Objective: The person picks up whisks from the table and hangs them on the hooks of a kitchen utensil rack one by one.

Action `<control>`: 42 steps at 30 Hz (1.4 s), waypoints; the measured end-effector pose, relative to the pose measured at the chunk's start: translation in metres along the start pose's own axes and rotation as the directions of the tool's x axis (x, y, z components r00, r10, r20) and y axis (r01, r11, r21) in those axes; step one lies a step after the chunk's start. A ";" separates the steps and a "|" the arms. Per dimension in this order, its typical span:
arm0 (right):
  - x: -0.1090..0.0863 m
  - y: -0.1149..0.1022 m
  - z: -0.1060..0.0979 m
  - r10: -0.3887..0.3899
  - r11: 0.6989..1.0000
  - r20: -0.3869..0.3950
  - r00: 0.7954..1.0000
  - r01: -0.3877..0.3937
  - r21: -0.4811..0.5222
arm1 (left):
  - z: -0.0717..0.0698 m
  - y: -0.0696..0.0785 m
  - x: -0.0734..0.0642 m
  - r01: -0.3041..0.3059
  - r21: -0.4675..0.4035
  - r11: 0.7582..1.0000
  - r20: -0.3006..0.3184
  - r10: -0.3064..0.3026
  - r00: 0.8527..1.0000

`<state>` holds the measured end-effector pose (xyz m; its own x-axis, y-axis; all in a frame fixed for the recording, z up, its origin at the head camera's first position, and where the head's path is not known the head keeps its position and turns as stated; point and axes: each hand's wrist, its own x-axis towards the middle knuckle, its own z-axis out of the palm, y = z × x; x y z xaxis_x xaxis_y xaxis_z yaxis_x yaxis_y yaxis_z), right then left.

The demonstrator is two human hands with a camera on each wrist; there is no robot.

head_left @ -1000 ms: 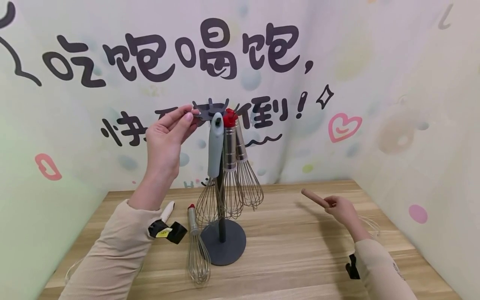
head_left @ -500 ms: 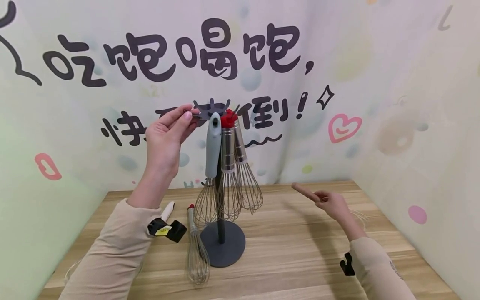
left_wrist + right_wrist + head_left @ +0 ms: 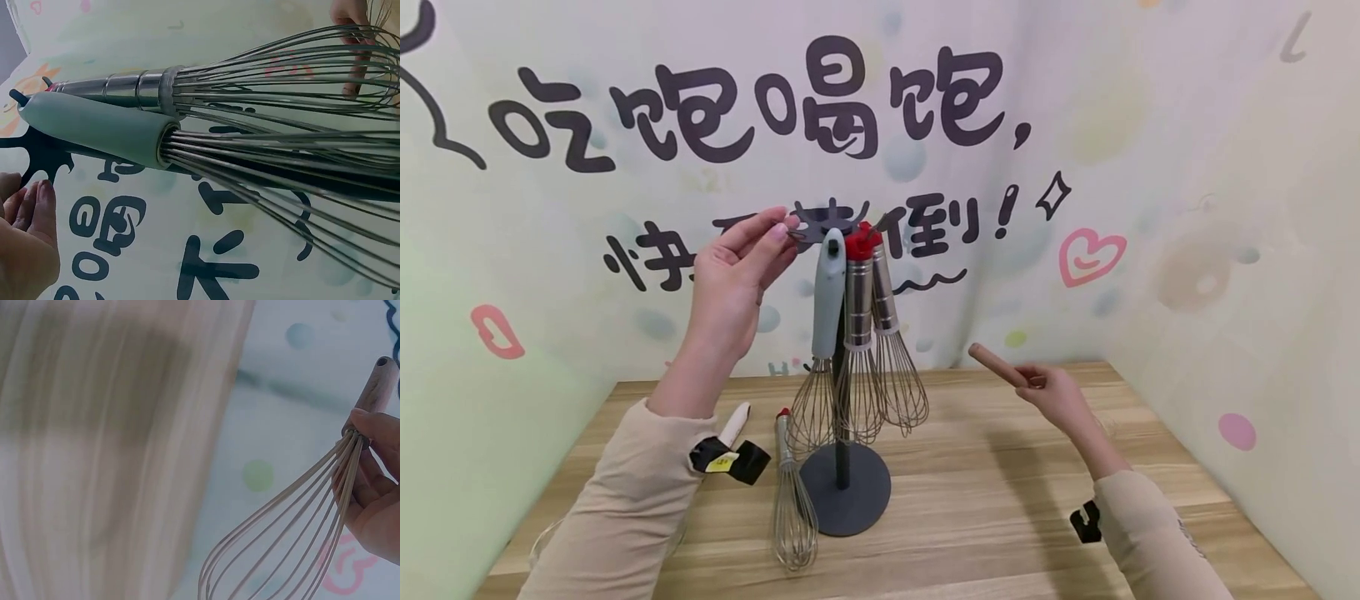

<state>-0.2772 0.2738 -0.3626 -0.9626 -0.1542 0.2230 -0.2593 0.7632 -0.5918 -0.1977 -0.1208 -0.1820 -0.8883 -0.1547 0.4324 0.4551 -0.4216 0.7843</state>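
Note:
My left hand (image 3: 730,279) pinches one hook at the top of a dark grey utensil stand (image 3: 842,467). Three whisks hang from it: one with a pale blue handle (image 3: 829,304), a red-topped metal-handled one (image 3: 859,304), and another metal-handled whisk (image 3: 886,287) behind. The left wrist view shows my fingertips at the stand's hooked top (image 3: 40,153). On the right, my right hand (image 3: 1060,400) holds a whisk by its brown handle (image 3: 996,365), raised above the table. In the right wrist view, thumb and fingers grip where the handle meets the pale wires (image 3: 294,519).
A red-tipped metal whisk (image 3: 795,508) lies on the wooden table (image 3: 970,533), left of the stand's round base. Beyond the left sleeve a white handle (image 3: 733,423) shows, its other end hidden. A wall with printed characters stands behind.
My right hand has moved left and a little upward with the brown-handled whisk. The stand's top hooks have shifted slightly to the right, while my left hand stays nearly in place.

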 end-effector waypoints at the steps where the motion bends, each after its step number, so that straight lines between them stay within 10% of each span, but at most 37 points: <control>1: 0.001 -0.003 -0.001 -0.006 1.000 -0.010 1.000 0.006 0.005 | 0.000 0.001 -0.001 -0.005 0.005 1.000 0.011 0.005 1.000; 13: 0.003 -0.044 -0.011 -0.021 0.996 -0.042 0.999 0.025 0.084 | 0.003 0.004 -0.013 -0.057 0.301 0.952 0.059 0.041 0.997; 42: 0.004 -0.108 -0.021 -0.050 0.968 -0.101 0.994 0.074 0.240 | 0.013 -0.005 -0.014 -0.103 0.308 0.946 -0.081 0.134 0.988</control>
<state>-0.2513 0.2037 -0.2816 -0.9353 -0.1282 0.3297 -0.3408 0.5767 -0.7425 -0.1871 -0.1054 -0.1861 -0.8211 -0.2822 0.4961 0.5409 -0.1074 0.8342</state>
